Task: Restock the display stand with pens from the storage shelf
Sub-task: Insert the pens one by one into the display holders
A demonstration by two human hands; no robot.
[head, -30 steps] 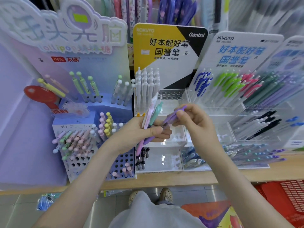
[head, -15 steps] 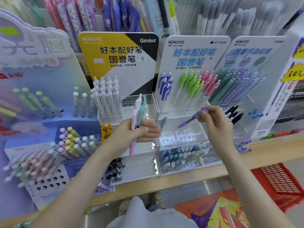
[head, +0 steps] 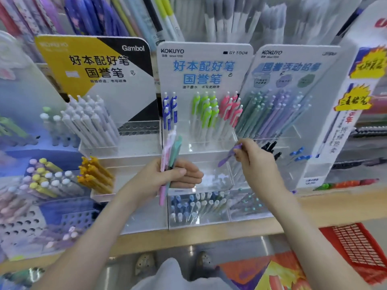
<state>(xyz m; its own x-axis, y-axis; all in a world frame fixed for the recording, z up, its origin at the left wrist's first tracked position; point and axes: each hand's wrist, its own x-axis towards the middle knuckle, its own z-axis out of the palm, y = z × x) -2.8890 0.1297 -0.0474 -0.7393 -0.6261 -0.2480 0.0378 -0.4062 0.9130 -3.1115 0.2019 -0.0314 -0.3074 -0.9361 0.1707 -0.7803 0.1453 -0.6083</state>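
Observation:
My left hand (head: 167, 177) grips a small bunch of pens (head: 170, 151), pink and teal, held upright in front of the white Kokuyo display stand (head: 203, 68). My right hand (head: 256, 162) pinches a single purple pen (head: 229, 154), tilted with its tip down-left, just below the right-hand stand's rows of green, purple and blue pens (head: 272, 114). The white stand holds blue, green and pink clip pens (head: 204, 110) in its top tier.
A yellow-and-black Gambol stand (head: 94, 65) with white pens stands to the left. Clear acrylic trays (head: 199, 208) with more pens sit on the wooden shelf edge (head: 314, 210). A red basket (head: 360, 252) lies on the floor at lower right.
The view has swung right along the shelf. My right hand drew the purple pen out of the bunch and carried it right toward the far stand; my left hand kept the pink and teal pens.

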